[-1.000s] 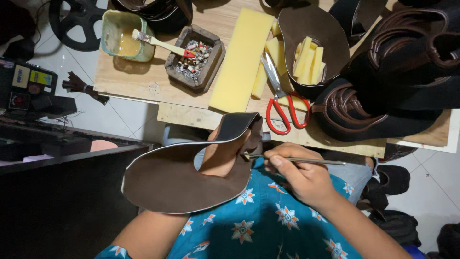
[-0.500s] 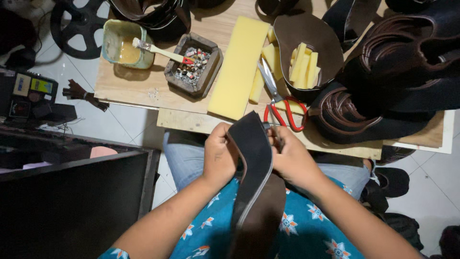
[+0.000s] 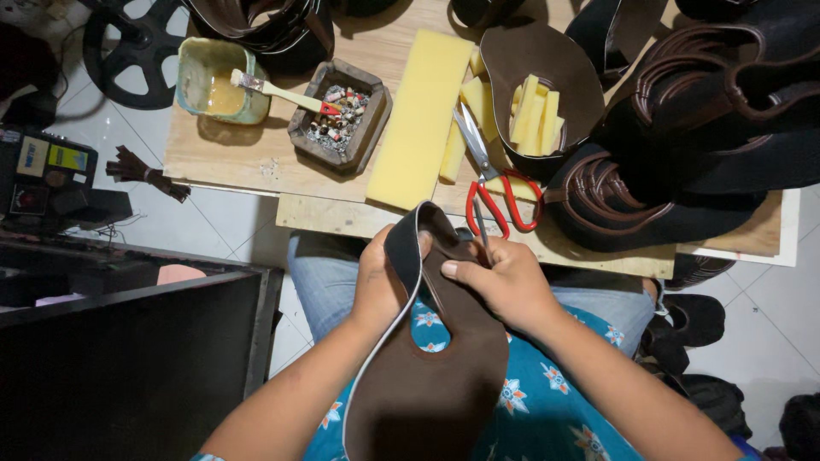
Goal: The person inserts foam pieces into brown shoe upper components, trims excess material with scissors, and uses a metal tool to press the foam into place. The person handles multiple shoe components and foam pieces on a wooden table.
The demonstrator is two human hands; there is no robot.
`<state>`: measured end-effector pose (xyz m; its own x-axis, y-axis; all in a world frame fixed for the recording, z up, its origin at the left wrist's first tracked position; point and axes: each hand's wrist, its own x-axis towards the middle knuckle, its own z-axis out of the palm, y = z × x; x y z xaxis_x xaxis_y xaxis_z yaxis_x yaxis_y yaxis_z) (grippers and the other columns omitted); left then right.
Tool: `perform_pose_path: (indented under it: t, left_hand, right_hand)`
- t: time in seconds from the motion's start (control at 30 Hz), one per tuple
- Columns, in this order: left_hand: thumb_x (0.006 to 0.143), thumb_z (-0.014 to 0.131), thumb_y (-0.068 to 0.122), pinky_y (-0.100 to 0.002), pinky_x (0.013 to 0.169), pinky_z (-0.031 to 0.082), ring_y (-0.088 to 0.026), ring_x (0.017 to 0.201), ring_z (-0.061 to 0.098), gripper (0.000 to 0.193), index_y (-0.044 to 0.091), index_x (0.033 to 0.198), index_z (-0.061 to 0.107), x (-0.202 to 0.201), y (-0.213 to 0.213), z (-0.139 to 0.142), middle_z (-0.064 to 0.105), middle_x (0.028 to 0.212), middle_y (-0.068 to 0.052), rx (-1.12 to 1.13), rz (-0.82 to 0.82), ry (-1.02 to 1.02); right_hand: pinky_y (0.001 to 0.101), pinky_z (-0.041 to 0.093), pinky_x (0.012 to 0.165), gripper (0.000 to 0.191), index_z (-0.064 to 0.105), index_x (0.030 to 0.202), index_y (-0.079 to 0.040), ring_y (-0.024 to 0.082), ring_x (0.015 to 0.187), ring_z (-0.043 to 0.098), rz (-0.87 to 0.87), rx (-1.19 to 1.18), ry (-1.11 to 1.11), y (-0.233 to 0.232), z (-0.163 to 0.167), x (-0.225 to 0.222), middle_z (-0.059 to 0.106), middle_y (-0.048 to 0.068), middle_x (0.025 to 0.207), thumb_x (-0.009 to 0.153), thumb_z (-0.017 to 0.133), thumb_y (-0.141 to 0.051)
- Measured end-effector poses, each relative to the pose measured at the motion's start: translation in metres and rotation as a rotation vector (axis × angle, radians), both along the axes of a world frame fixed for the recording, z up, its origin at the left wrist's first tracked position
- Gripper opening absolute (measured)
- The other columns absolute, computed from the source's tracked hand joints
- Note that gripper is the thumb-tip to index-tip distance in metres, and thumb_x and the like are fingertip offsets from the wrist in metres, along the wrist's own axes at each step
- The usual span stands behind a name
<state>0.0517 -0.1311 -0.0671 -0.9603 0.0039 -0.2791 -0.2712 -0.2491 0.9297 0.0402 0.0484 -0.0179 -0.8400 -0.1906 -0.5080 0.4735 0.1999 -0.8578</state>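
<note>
Together, both hands, left hand (image 3: 382,286) and right hand (image 3: 504,282), pinch a smooth, curved dark-brown leather piece (image 3: 436,376), its long axis running from lap toward counter (image 3: 256,162).

One view only, from the head, and it looks almost straight down over the person's own lap. Both forearms run up from the bottom edge, so the lens sits just above and behind the hands: left hand (image 3: 382,286) and right hand (image 3: 504,282) sit close in, low centre, large in frame. Further from the lens, across the top half, lies the wooden counter (image 3: 256,158), seen flat from above, its near edge crossing mid-frame. The tiled floor (image 3: 218,226) shows to the left of the knees and again at far right, well below the counter. With a single camera, no second view shares any of this ground.
</note>
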Motion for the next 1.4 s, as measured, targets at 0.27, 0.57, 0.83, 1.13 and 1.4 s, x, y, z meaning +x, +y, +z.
perform_pose_path:
  t: [0.27,0.57,0.83,1.13,1.4]
  left_hand:
    - [0.094,0.069,0.014,-0.026,0.082,0.052,-0.009,0.090,0.062,0.024,0.001,0.113,0.065,-0.007,-0.006,0.021,0.069,0.098,0.002,-0.070,-0.261,0.113]
    - [0.090,0.078,0.012,-0.029,0.084,0.052,-0.012,0.092,0.062,0.034,-0.005,0.118,0.066,-0.002,-0.008,0.012,0.070,0.101,-0.004,-0.065,-0.167,-0.056]
    - [0.086,0.076,0.010,-0.024,0.087,0.050,-0.007,0.095,0.059,0.043,0.001,0.124,0.059,-0.005,-0.011,0.024,0.066,0.104,0.001,-0.135,-0.280,0.127]
    - [0.087,0.076,0.004,-0.025,0.080,0.056,-0.009,0.088,0.067,0.029,0.000,0.111,0.060,0.001,-0.006,-0.001,0.071,0.096,-0.003,-0.062,-0.244,0.166]
    - [0.080,0.075,0.000,-0.025,0.067,0.052,-0.009,0.078,0.060,0.033,-0.001,0.112,0.064,0.002,-0.007,-0.007,0.067,0.089,-0.003,-0.040,-0.212,0.022]
  right_hand:
    - [0.0253,0.054,0.079,0.029,0.069,0.114,-0.001,0.007,0.087,0.065,0.045,-0.059,0.189,0.001,-0.011,0.002,0.074,0.003,0.098,0.088,0.070,-0.014]
    - [0.0256,0.052,0.071,0.020,0.072,0.098,-0.002,0.007,0.076,0.062,-0.085,0.131,0.195,0.013,-0.009,0.008,0.070,0.001,0.082,0.090,0.072,-0.020]
    - [0.0281,0.052,0.069,0.023,0.068,0.097,-0.001,0.016,0.074,0.066,-0.025,0.382,0.527,0.006,0.003,0.007,0.067,0.008,0.084,0.081,0.079,-0.013]
    - [0.0369,0.051,0.068,0.016,0.066,0.090,-0.006,0.025,0.080,0.065,0.144,0.451,0.810,0.004,0.012,0.002,0.062,0.009,0.087,0.080,0.077,-0.011]
    - [0.0445,0.049,0.065,0.024,0.058,0.095,-0.005,0.036,0.076,0.063,0.246,0.620,0.877,-0.002,0.020,0.008,0.062,0.013,0.078,0.088,0.077,-0.017]
